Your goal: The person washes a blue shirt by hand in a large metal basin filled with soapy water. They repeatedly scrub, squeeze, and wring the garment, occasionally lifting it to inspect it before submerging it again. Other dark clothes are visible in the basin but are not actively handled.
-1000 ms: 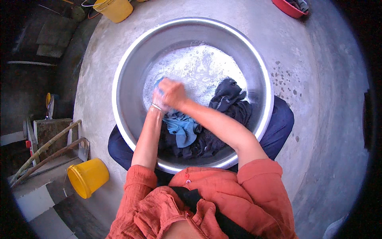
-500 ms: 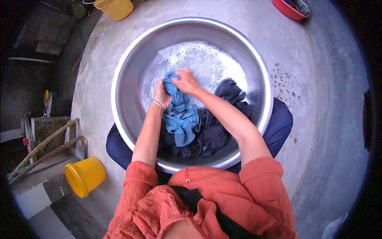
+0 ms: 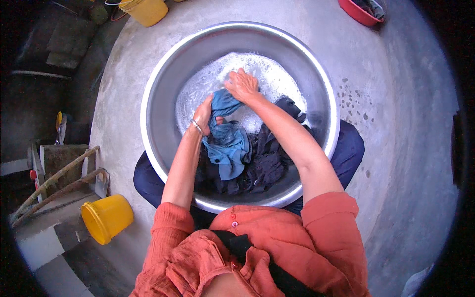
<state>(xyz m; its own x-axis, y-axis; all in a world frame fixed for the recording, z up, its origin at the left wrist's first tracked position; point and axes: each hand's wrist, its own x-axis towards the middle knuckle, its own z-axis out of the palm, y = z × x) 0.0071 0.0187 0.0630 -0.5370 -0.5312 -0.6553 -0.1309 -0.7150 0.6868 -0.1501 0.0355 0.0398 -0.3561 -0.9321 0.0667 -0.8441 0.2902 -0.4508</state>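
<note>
A large round metal basin (image 3: 163, 94) sits between my knees, with soapy water (image 3: 277, 79) in its far part. My left hand (image 3: 204, 115), a bracelet at its wrist, is wrapped round a wet blue cloth garment (image 3: 230, 148). Farther up and to the right, my right hand (image 3: 242, 85) grips the garment's upper end, and the fabric is stretched between both hands. The garment's lower part lies bunched on dark wet clothes (image 3: 269, 158) in the near side of the basin. Fabric hides some of my left fingers.
A yellow bucket (image 3: 111, 218) lies tipped on the floor at the near left. Another yellow bucket (image 3: 144, 11) is at the far left, and a red tub (image 3: 361, 12) with cloth in it is far right. Wooden poles (image 3: 54, 180) lean by blocks at left.
My right hand has moved away and to the right, drawing the upper end of the blue garment with it. My left hand stays nearly in place on the cloth.
</note>
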